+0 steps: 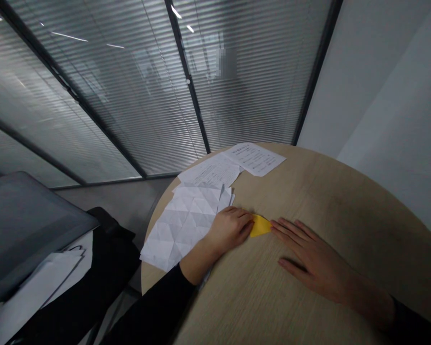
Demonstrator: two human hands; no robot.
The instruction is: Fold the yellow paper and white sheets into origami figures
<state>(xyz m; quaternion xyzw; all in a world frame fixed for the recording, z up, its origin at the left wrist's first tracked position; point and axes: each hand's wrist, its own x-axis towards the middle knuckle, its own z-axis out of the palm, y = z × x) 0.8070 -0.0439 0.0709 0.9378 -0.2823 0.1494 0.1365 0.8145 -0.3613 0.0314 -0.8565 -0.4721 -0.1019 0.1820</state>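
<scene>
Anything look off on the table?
One thing: the white sheet is creased all over in a triangular grid, and its far edge lifts off the table over the printed pages. The yellow paper between the left hand and right hand looks intact.

An office, glass partition [93, 96] with blinds, round wooden table [309, 191]
</scene>
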